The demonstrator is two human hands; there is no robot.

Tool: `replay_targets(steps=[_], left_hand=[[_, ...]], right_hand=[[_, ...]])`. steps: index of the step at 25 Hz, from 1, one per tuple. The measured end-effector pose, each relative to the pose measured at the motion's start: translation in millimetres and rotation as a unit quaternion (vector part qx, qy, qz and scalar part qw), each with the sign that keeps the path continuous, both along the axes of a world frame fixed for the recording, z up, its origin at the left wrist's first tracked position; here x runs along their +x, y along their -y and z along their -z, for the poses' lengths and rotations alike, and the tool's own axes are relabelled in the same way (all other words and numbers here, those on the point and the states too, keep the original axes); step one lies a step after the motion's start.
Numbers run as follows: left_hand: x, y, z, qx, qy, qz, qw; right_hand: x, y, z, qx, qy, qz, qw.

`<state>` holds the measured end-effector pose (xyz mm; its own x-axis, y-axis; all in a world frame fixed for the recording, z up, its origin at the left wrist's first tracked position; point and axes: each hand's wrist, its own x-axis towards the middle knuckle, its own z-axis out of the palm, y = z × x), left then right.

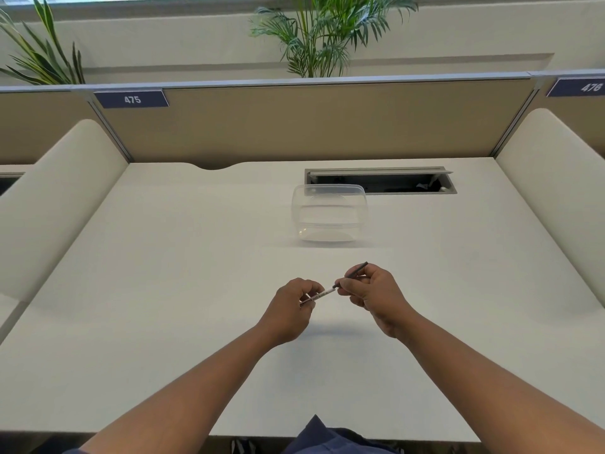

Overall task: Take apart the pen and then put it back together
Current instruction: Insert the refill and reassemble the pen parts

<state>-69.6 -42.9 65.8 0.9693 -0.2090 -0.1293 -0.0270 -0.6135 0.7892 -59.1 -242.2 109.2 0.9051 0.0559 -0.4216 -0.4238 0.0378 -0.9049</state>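
Observation:
A slim white pen barrel [322, 294] with small dark print is pinched in my left hand [289, 309] above the middle of the white desk. My right hand [370, 294] grips a dark cap [357, 270] whose far end sticks up and to the right past my fingers. The cap's near end sits at the tip of the barrel, in line with it; whether they are joined or just apart is hidden by my fingertips. Both hands hover a little above the desk surface.
A clear plastic container [329, 213] stands on the desk [163, 273] beyond my hands. Behind it is an open cable tray slot [379, 181]. Cream side dividers [55, 204] flank the desk, and a tan back panel [311, 122] closes the far edge.

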Motion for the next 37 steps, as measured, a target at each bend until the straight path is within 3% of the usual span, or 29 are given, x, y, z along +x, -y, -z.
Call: replay_targets(steps=[17,22,26,37], left_hand=[[-0.4,1.7,-4.7,-0.037,-0.014,-0.006,0.999],[1.4,2.2,-5.0,-0.044,-0.018,-0.016,0.999],[1.7,2.3,-5.1,-0.046,-0.031,-0.024,0.998],[4.5,1.5,-9.0,-0.054,-0.029,-0.032,0.998]], right_hand=[[0.9,0.4,7.3,0.005,0.003,-0.011,1.0],[0.5,0.7,13.9,-0.038,0.049,-0.016,0.998],[0.4,1.6,22.9,-0.165,0.154,0.01,0.974],[3.7,3.4,32.7,-0.187,0.173,0.021,0.967]])
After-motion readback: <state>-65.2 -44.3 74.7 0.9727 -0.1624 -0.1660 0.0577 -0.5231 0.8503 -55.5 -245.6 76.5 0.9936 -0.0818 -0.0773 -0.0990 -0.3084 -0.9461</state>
